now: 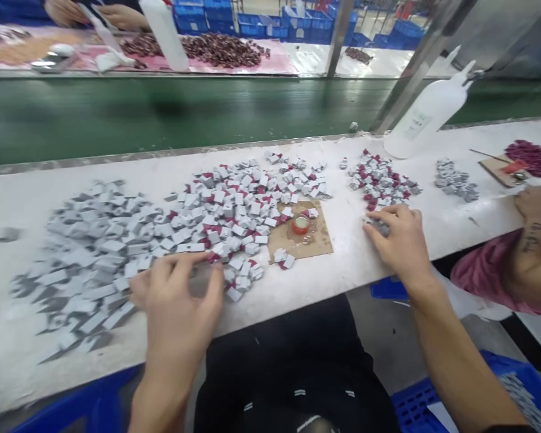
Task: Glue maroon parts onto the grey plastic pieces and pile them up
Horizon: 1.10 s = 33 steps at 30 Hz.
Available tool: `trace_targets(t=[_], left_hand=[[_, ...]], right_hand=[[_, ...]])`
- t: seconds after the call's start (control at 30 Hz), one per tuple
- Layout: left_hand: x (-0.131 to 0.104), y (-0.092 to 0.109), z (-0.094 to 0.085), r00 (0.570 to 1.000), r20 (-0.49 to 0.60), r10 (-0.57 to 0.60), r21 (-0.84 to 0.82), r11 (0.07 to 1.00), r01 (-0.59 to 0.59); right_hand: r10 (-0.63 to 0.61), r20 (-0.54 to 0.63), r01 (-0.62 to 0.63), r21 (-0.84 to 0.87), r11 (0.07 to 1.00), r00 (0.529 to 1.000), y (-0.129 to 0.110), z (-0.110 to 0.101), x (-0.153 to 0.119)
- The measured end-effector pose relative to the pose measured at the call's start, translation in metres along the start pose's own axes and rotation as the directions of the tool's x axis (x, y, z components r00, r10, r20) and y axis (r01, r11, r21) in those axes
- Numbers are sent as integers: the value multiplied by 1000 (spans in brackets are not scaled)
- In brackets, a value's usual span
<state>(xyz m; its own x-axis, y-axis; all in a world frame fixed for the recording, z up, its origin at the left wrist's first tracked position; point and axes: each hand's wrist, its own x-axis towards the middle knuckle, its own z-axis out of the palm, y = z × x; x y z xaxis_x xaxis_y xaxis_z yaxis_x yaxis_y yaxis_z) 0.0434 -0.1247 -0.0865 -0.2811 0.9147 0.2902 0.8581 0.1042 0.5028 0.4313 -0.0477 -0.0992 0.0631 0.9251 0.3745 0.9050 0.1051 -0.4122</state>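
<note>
My left hand [180, 300] is at the front edge of a big pile of grey pieces [130, 240], many with dark red parts. Its thumb and forefinger are curved around a small grey and red piece [213, 257]. My right hand [399, 240] is over the white table [315, 282], its fingertips around a small grey piece [379, 227], just in front of a smaller heap of grey and red pieces [383, 180]. Between the hands lies a brown cardboard square [318, 240] with a small round red-rimmed container [300, 224] on it.
A white bottle [428, 114] stands behind the right heap. A green conveyor belt [234, 111] crosses behind the table. Another person's arm [536, 246] is at the right, near dark red pieces [532, 159]. Opposite are another person's hands [121, 17]. Blue bins [415, 409] sit below.
</note>
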Motion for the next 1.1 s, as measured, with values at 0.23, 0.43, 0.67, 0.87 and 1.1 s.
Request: trace_targets(t=[0.23,0.43,0.67,0.87,1.1], left_hand=[[-6,4,-10,1000,-8,-9,-68,998,9],[-13,10,-9,985,-151,84,-78,992,-97],[-18,10,-1,977,-203,67,-114,989,-92],[-8,8,8,988,-140,68,-89,993,-81],[-7,9,15,992,-120,-33,-107,994,20]], right_hand=[[149,80,-169,472,865,986,-30,-3,-14],[236,133,-269,560,783,963,-36,4,-27],[196,64,-205,395,895,978,-32,9,-20],[152,-82,-129,238,963,985,-22,-5,7],[39,30,-44,179,983,999,-26,-11,-2]])
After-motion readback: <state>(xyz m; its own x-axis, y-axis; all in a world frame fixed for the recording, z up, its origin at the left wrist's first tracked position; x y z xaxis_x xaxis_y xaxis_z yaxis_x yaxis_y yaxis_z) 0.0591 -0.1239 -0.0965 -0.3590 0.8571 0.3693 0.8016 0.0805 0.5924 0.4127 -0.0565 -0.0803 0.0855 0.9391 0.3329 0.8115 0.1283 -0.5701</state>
